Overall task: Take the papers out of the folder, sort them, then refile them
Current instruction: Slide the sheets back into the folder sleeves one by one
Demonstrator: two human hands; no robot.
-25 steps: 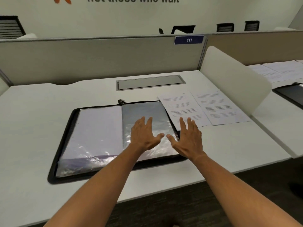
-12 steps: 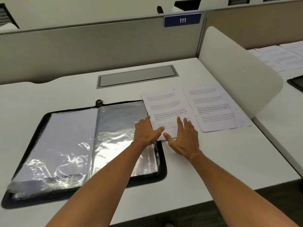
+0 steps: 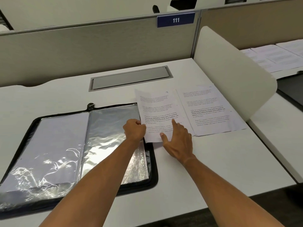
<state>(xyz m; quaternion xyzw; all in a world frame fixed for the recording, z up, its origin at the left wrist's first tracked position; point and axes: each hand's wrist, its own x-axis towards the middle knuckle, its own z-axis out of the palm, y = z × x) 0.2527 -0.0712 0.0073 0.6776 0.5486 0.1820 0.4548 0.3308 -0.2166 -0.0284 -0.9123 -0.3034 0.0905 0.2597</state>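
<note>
An open black zip folder (image 3: 152, 176) with clear plastic sleeves lies on the white desk, left of centre. Its left sleeve holds a sheet; the right sleeve looks empty and shiny. Two stacks of printed paper lie to its right: the left stack (image 3: 157, 105), marked 9, overlaps the folder's right edge, and the right stack (image 3: 209, 108) sits beside it. My left hand (image 3: 134, 130) has its fingers curled on the left edge of the left stack. My right hand (image 3: 177, 140) rests on that same stack with straight fingers, index pointing forward.
A grey cable hatch (image 3: 130, 78) is set into the desk behind the folder. A white curved divider (image 3: 229, 69) stands on the right, with more papers (image 3: 275, 58) on the neighbouring desk. A beige partition with a blue 111 sign (image 3: 175, 20) closes the back.
Both hands moved from the folder's right sleeve onto the left paper stack. My left hand's fingers curled around the stack's edge. The camera view shifted right and closer.
</note>
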